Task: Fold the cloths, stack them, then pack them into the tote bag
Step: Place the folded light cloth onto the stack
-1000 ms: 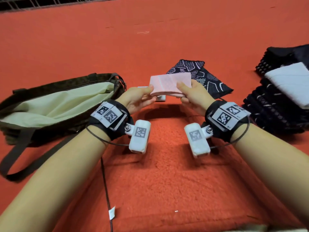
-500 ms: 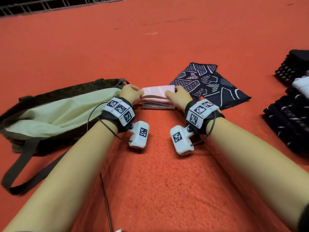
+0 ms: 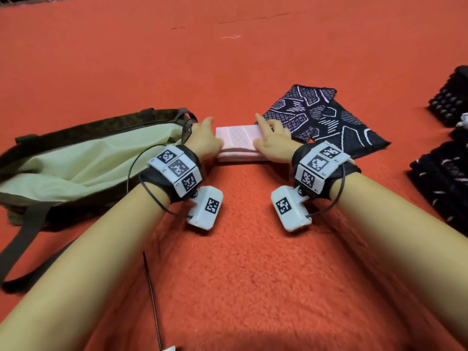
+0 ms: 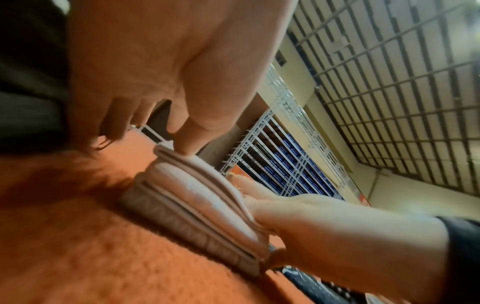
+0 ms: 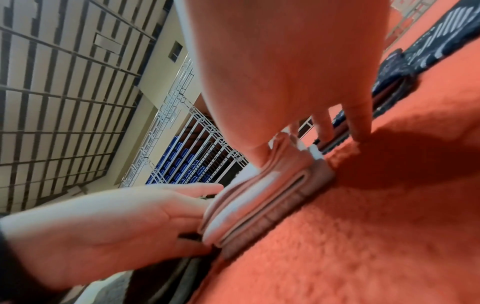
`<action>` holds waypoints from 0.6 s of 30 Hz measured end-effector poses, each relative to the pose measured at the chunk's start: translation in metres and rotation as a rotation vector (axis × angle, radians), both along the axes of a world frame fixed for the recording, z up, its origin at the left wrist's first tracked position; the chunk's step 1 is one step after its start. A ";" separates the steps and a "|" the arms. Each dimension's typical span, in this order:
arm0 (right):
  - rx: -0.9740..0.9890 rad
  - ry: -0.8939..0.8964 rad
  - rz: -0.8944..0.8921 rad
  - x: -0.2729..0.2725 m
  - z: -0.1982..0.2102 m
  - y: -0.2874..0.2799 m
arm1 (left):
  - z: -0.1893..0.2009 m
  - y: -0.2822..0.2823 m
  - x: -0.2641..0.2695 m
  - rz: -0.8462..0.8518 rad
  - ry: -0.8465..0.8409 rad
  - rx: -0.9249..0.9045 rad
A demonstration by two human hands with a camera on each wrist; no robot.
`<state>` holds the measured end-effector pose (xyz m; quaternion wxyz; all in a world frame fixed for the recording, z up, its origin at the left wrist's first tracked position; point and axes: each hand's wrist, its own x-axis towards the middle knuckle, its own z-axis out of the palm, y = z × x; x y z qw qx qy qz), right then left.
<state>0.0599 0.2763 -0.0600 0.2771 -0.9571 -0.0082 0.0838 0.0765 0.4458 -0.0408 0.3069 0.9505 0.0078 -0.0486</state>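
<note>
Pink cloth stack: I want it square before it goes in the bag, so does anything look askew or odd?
Nothing stands out. The pink cloth stack lies flat on the red carpet, its layers roughly flush between the left hand and right hand. The tote bag lies open beside it.
</note>
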 end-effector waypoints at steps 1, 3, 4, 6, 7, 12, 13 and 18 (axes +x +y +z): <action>-0.034 0.013 0.045 0.001 0.001 0.000 | 0.003 -0.005 0.000 -0.049 -0.025 0.077; -0.072 0.061 0.087 0.003 0.000 -0.002 | 0.005 -0.017 -0.001 -0.174 -0.027 0.186; -0.080 0.083 0.100 0.004 0.000 -0.004 | 0.004 -0.022 -0.001 -0.222 0.011 0.240; -0.080 0.113 0.133 0.002 -0.001 -0.007 | -0.001 -0.028 -0.002 -0.277 0.121 0.335; -0.075 0.127 0.151 0.001 -0.001 -0.009 | -0.003 -0.027 -0.002 -0.297 0.162 0.356; -0.108 0.196 0.189 0.000 -0.002 -0.012 | -0.015 -0.023 0.000 -0.334 0.229 0.343; -0.131 0.201 0.186 0.000 -0.003 -0.011 | -0.018 -0.024 0.000 -0.332 0.222 0.361; -0.204 0.153 0.124 -0.005 -0.003 -0.003 | -0.029 -0.032 -0.005 -0.254 0.117 0.426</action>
